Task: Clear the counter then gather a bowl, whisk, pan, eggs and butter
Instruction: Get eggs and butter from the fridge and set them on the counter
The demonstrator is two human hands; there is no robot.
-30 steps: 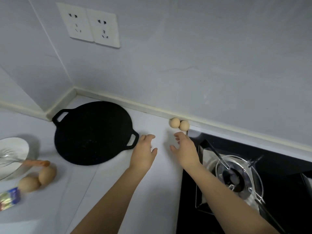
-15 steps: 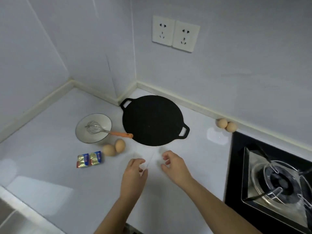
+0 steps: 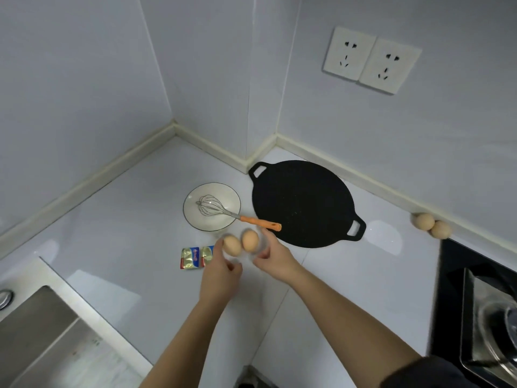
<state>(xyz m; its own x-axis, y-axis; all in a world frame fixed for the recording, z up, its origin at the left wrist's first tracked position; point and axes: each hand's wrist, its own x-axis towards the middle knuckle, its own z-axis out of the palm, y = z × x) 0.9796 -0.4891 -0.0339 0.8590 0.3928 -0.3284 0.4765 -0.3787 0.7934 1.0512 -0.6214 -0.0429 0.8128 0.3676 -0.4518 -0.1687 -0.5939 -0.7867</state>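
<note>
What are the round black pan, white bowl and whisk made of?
The round black two-handled pan looks like matte cast iron or coated metal: dull, speckled, no glare. The white bowl seems glazed ceramic, given its sheen and dark rim line. The whisk has shiny steel-looking wire loops and an orange handle, probably plastic or silicone.

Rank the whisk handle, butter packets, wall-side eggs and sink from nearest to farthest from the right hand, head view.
1. The whisk handle: just beyond the right hand, toward the pan.
2. The butter packets: to its left, past the left hand.
3. The wall-side eggs: far right, beside the stove.
4. The sink: far left, bottom corner.
</note>
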